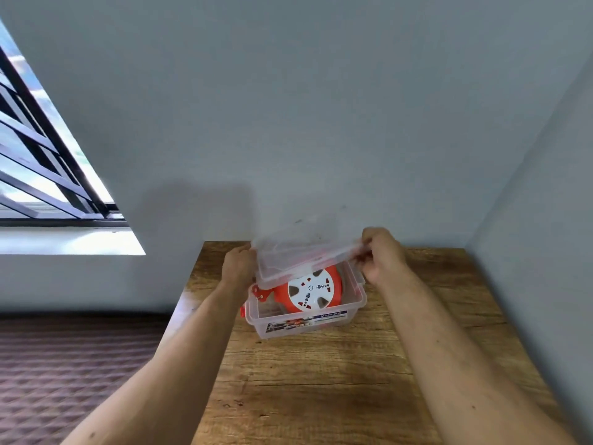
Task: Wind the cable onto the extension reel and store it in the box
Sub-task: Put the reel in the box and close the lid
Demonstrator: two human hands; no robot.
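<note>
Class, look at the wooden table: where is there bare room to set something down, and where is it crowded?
Bare wood lies on the wooden table between the two forearms, in front of the clear plastic box, and at its right side toward the wall. It is crowded at the far edge: both hands, left and right, grip the clear lid over the orange and white cable reel.

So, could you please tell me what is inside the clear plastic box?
An orange-and-white extension reel lies inside the box. The lid, held above it by both hands, covers the reel's far part and the box's back.
</note>
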